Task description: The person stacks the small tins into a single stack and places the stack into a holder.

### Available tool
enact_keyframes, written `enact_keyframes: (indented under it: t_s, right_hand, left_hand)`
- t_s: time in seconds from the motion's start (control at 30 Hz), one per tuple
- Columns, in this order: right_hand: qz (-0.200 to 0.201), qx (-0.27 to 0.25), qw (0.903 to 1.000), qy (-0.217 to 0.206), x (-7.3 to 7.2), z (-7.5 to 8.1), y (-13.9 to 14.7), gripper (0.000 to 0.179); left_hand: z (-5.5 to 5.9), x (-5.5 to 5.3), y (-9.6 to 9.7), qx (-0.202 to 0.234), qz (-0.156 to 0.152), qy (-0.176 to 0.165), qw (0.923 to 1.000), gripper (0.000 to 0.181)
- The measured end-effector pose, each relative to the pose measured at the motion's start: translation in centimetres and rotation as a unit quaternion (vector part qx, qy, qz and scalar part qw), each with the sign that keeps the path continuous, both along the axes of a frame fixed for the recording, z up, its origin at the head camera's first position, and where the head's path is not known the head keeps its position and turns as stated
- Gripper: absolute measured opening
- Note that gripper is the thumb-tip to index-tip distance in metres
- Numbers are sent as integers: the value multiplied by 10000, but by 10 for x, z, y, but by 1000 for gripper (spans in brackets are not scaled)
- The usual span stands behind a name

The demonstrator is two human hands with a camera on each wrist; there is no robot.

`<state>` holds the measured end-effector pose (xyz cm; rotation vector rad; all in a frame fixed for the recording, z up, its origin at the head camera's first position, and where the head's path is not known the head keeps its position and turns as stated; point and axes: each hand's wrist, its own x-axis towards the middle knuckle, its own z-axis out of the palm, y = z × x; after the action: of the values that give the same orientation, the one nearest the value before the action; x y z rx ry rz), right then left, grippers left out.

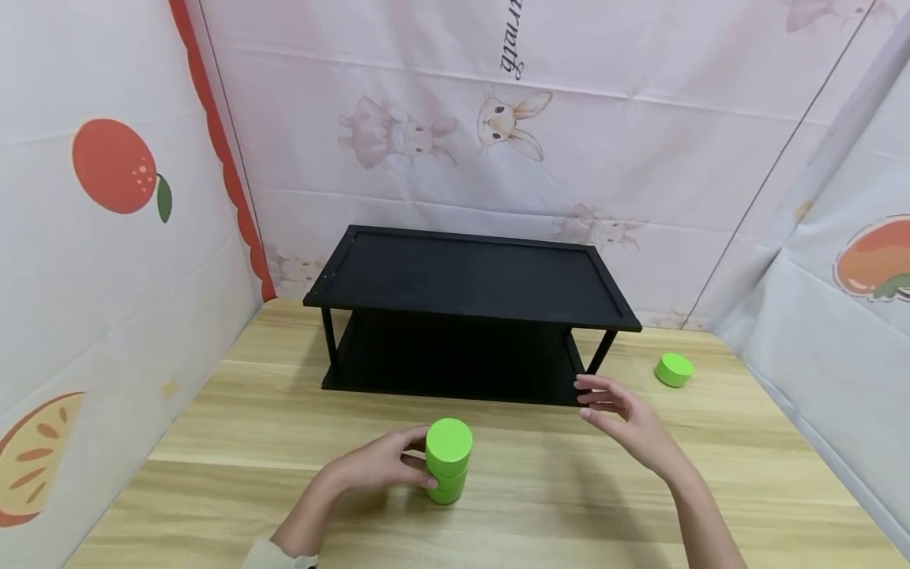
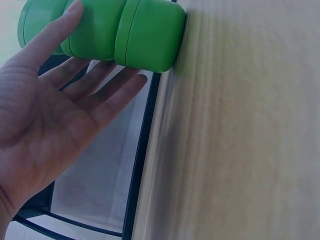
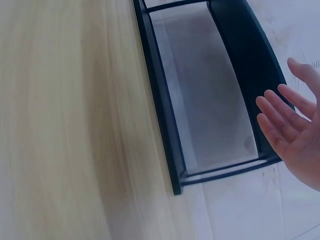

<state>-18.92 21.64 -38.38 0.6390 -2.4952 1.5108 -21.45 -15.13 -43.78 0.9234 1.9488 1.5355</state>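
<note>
A stack of bright green round cylinders (image 1: 449, 462) stands upright on the wooden table, in front of the shelf. My left hand (image 1: 377, 461) holds it from the left side, thumb on the near face and fingers at the back. Seams between the stacked green pieces (image 2: 97, 30) show in the left wrist view, where the thumb (image 2: 70, 17) lies across the upper ones. My right hand (image 1: 633, 423) hovers near the shelf's front right corner with nothing in it. Its fingers (image 3: 280, 115) are spread and relaxed in the right wrist view.
A black two-tier shelf (image 1: 469, 276) stands at the back of the table (image 1: 249, 442). Right of it lies a short green disc (image 1: 673, 370). Printed cloth (image 1: 441, 71) hangs behind and at both sides.
</note>
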Motion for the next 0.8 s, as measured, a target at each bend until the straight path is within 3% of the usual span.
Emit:
enact_keyframes:
  t_s: [0.4, 0.8]
  right_hand:
    - [-536, -16, 9984, -191, -5, -1, 27, 39]
    - [-1038, 245, 9943, -2, -10, -6, 60, 39]
  left_hand:
    - [8, 3, 1, -100, 109, -151, 9998, 60]
    - [4, 2, 1, -204, 121, -93, 9997, 60]
